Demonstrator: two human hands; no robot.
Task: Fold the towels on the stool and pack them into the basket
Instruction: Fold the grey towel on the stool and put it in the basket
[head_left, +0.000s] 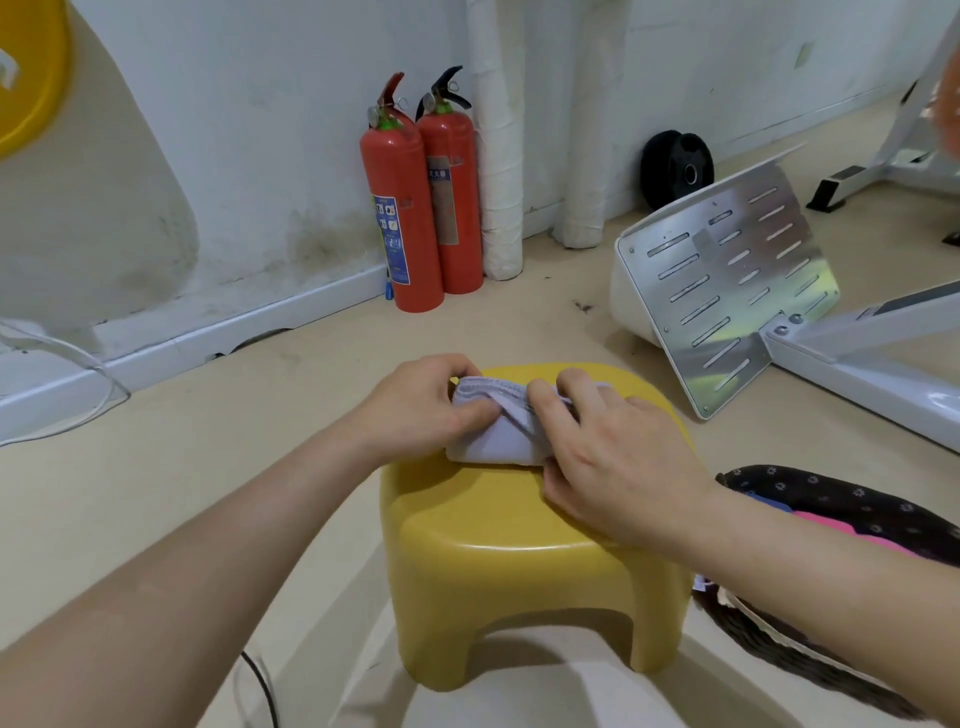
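Note:
A small lavender towel (501, 436) lies folded on the top of a yellow plastic stool (498, 525) in the middle of the view. My left hand (423, 402) pinches the towel's left side and far hem. My right hand (608, 447) presses on its right side, fingers curled over the hem, hiding that end of the cloth. To the right of the stool sits a dark basket (831, 493) with a flower-print lining. Pink (852, 532) and blue cloth show inside it, partly hidden by my right forearm.
Two red fire extinguishers (421, 208) stand against the white wall at the back. A slotted metal plate on a white machine frame (727, 280) leans on the floor to the right. A black weight plate (675, 169) rests by the wall. A cable (260, 686) runs near the stool.

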